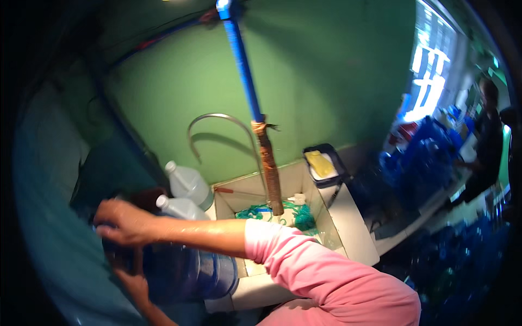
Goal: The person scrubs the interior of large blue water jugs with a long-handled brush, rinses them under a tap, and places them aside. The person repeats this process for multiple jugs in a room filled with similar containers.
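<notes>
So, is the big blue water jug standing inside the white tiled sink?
No, the big blue water jug is held in both hands left of the white tiled sink, outside its wall.

I'm in a water-refilling shop: tiled wash sink (348,228) at centre, stacked blue water jugs (421,163) at three o'clock.

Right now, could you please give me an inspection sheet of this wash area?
Surface: white tiled sink, wet.
Job's things: large blue water jug lying on its side by the sink.
Clutter: two clear bottles, green netting, yellow sponge in a black tray.
Hands: right hand on top of the jug, left hand under it.
Cables: blue pipe descending into the sink; curved metal spout.
Surroundings: green wall; another person at right beside stacked blue jugs.
</notes>
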